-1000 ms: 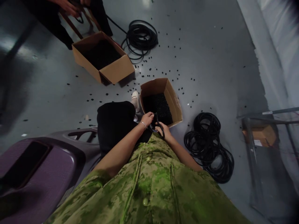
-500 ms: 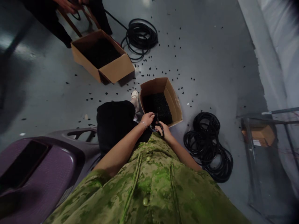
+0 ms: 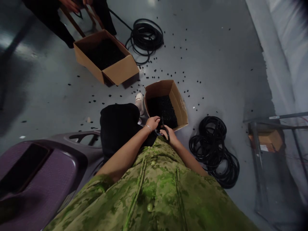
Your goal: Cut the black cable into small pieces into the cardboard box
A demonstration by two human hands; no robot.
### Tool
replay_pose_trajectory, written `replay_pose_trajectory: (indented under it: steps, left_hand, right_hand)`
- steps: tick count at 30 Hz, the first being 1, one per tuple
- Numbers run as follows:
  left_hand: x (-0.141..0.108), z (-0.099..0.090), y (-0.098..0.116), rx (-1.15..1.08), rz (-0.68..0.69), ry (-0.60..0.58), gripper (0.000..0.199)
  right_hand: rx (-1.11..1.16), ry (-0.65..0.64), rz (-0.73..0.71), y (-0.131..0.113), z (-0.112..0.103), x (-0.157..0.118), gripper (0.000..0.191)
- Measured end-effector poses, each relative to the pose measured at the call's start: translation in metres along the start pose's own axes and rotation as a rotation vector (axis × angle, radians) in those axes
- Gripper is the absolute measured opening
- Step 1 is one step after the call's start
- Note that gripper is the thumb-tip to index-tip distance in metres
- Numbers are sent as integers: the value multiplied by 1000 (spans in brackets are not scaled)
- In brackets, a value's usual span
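Observation:
My right hand (image 3: 170, 132) is closed around the dark handles of a pair of scissors (image 3: 166, 134), whose blades point up toward the box. Just left of the blades, my left hand (image 3: 153, 122), with a bracelet at its wrist, is pinched shut. What its fingers hold is too dark and small to make out. Both hands are over the near edge of an open cardboard box (image 3: 181, 109). Inside that box lies a heap of small black pieces (image 3: 166, 107).
A tangle of black hose (image 3: 211, 144) lies on the floor at right, another coil (image 3: 148, 35) at the top. Another person's hands (image 3: 71, 4) are above a second cardboard box (image 3: 122, 70). Small black bits dot the floor. A purple seat (image 3: 60, 166) bears a phone (image 3: 24, 166).
The scissors' blades look closer together now than half a second ago, and the handle loops have shifted slightly. Both hands stay in nearly the same place.

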State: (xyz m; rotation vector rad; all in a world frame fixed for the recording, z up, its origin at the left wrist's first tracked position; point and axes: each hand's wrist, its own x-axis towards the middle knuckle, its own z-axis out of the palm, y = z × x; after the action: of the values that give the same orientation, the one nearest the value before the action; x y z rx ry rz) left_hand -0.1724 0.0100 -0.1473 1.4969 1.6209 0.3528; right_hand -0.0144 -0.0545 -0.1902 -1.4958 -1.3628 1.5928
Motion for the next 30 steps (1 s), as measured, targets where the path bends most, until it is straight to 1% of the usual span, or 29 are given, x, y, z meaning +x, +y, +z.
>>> replay_pose_trajectory:
  steps: [3,8,10,13,17,21,26,30]
  left_hand:
    - [0,1,-1,18,10,-6,32]
    - [1,3,-3,58,40,31,31]
    - [0,3,-3,83,44,27,31]
    - [0,3,-1,112,35,11,32]
    - [-2,2,2,131,23,-6,33]
    - [-2,1,2,125,27,1,32]
    - [-2,2,1,124,47,0,32]
    - [-2,2,0,122,37,7,30]
  right_hand:
    - [-15,6,14,3,0,1,26]
    - [-40,48,22,9,4,4,25]
    - [-53,52,19,9,4,3,24]
    - [-37,45,22,4,3,1,24]
    - [69,-1,36,-6,0,-3,27]
    - [116,-12,45,-10,-1,-4,27]
    - [51,0,61,-9,-1,-3,26]
    - [11,5,65,-6,0,-2,24]
